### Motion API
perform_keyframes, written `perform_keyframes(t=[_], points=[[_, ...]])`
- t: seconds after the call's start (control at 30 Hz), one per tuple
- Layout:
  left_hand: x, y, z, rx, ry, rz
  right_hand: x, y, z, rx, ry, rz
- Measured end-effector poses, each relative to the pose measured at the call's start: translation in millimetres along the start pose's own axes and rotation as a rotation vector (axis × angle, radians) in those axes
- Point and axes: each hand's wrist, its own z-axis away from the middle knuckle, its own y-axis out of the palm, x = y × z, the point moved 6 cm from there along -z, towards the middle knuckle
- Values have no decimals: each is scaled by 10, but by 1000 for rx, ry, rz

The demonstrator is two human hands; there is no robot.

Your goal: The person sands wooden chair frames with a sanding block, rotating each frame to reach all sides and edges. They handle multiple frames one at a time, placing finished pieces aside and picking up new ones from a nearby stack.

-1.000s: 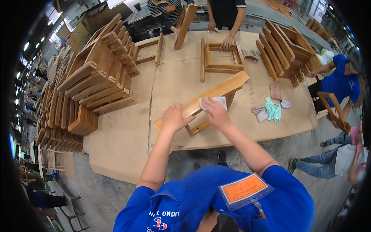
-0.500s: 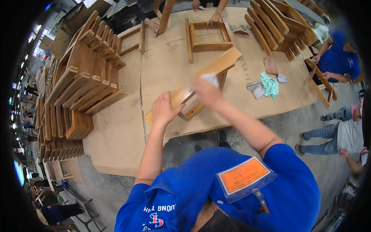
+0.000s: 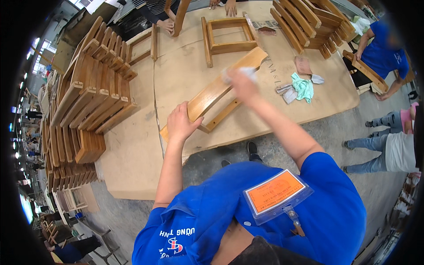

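A wooden frame [image 3: 212,95] with a broad, shaped top rail lies at a slant on the paper-covered table in front of me. My left hand [image 3: 180,122] is wrapped over the rail's near left part, its thumb on the near side. Toward the far right end of the same rail, my right hand [image 3: 244,86] presses a white cloth [image 3: 247,73] to the wood. That hand is blurred and its fingers are partly hidden. Right of the frame lie a mint-green cloth [image 3: 303,87], grey-white cloth pieces [image 3: 287,93] and a brownish pad [image 3: 303,66].
Stacked wooden frames [image 3: 88,95] rise along the table's left side; another stack [image 3: 304,24] stands far right. Across the table [image 3: 132,163], a second frame [image 3: 232,35] lies near a co-worker's hand [image 3: 231,8]. Another person's hands [image 3: 167,25] hold wood. A person in blue [image 3: 384,53] handles a piece at right.
My right hand and the white cloth have slid along the rail toward its far right end. My left hand keeps its hold. The person at right has turned their wooden piece.
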Motion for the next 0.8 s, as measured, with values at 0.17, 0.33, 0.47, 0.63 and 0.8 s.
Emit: perform_keyframes(t=[0.17,0.33,0.47,0.63,0.8], points=[[-54,0,45,-17,10,16,-581,-581,-349,-64,412,117],[-36,15,38,1,9,-24,1127,45,164,66,-271,-83],[-65,46,78,19,15,-47,59,-66,-1,22,13,59],[-136,41,178,-1,17,-40,-2006,-846,-27,-120,624,82],[-287,134,36,95,13,-62,-2250,-492,247,-157,982,-1218]])
